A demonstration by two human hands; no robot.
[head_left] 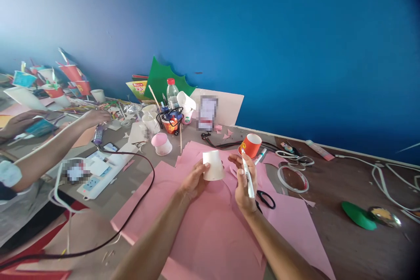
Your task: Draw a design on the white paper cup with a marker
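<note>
A plain white paper cup (213, 166) is held upside down in my left hand (196, 179), above the pink paper sheets (210, 227). My right hand (244, 186) grips a white marker (248, 177), its tip end pointing up and away from the cup. Just beyond that hand stands a red paper cup (252, 145) with yellow print. Another marker (261, 155) lies beside the red cup. Black-handled scissors (266, 199) rest on the pink paper, their blades hidden by my right hand and wrist.
A roll of tape (293, 179) and white cables (377, 179) lie on the right. A white cup with a pink top (162, 143), a bottle (172, 92) and a power strip (108, 170) are to the left. Another person's arm (59, 144) reaches over the left side.
</note>
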